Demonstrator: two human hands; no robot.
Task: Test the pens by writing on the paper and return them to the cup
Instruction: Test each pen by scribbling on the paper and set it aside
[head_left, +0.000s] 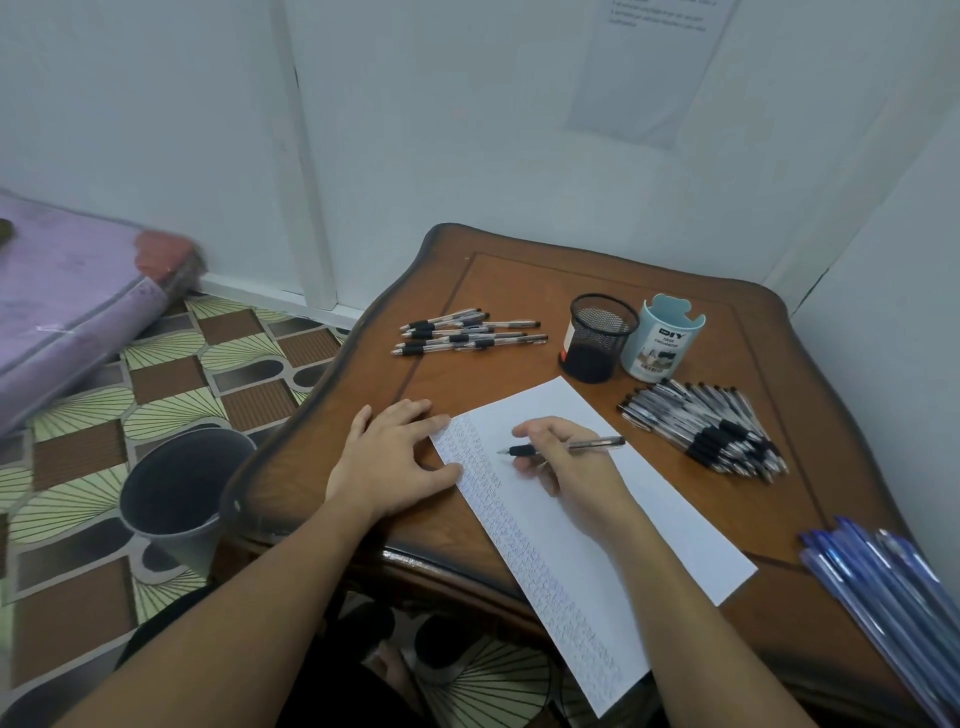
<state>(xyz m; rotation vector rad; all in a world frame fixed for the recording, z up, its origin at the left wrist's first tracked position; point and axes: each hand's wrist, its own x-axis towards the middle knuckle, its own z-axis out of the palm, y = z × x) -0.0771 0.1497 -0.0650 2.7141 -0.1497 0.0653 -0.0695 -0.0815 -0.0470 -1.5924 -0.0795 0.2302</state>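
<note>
The right hand is curled round one pen, which is pinched between thumb and fingers near its black grip. The tip is pointed leftward over the paper; whether it touches the sheet cannot be told. The left hand is laid palm down with its fingers spread on the bench, and its fingertips are pressed on the paper's left edge.

One sheet is counted. It is laid slantwise from the middle of the bench to past its near edge, and a band of small scribbles is carried along its left side.

Two cups are stood at the far side, close together: a black mesh cup and, to its right, a pale blue cup (printed "DIY").

Three lots of loose pens are laid on the bench:
- A far-left group of clear pens with black grips is counted at about eight, though overlap prevents an exact count.
- A larger heap of similar pens is set right of the paper, just in front of the cups, too tangled to be counted.
- A bundle of blue pens is seen at the near right corner, cut off by the frame edge.

On the patterned floor one dark bucket is stood just beside the bench, and one purple mattress is laid farther left. One printed sheet is fixed to the wall.
</note>
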